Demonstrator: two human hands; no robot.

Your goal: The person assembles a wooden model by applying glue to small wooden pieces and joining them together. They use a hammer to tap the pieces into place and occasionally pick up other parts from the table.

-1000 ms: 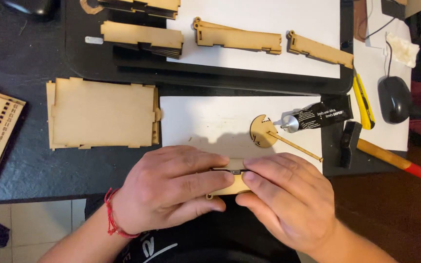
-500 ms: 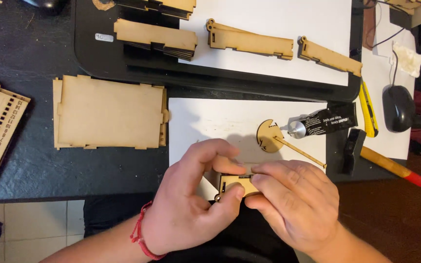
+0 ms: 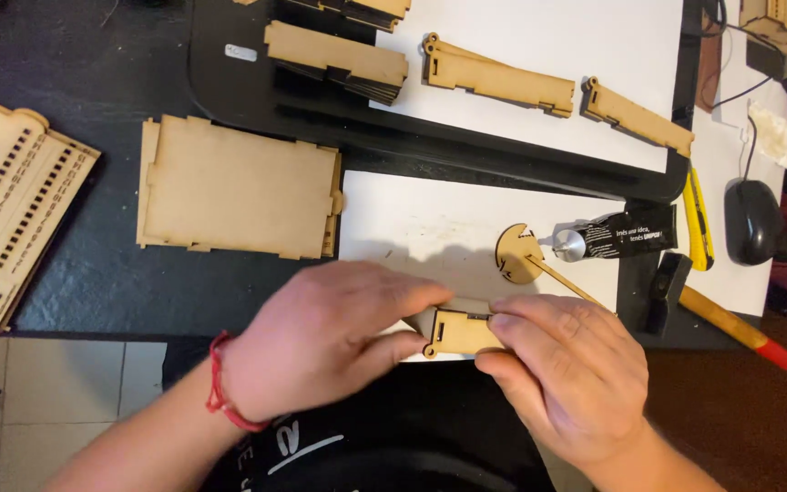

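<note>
Lower centre of the frame: both hands closed on one small wooden piece (image 3: pixel 460 332) — a flat laser-cut part with a notch and a round lug at its lower left corner. Left hand (image 3: pixel 330 335) pinches its left end between thumb and fingers; a red cord bracelet (image 3: pixel 221 394) sits at that wrist. Right hand (image 3: pixel 571 369) grips the right end, fingertips (image 3: pixel 501 321) pressed along the top edge. The piece is held at the near edge of a white paper sheet (image 3: pixel 430 223), over the table's front edge.

Just above the right hand, on the sheet: a round wooden disc (image 3: pixel 516 252) with a thin stick across it, the nozzle of a black glue tube (image 3: pixel 621 238) beside it. Right of these, a hammer (image 3: pixel 712 314) with red-tipped handle, a yellow utility knife (image 3: pixel 698 219), a dark computer mouse (image 3: pixel 754 220).

Centre left: a flat wooden box panel (image 3: pixel 234 189) on the black table. Far left, a slotted wooden board (image 3: pixel 6 205). Upper centre — long notched wooden strips (image 3: pixel 495 76) on a second white sheet
</note>
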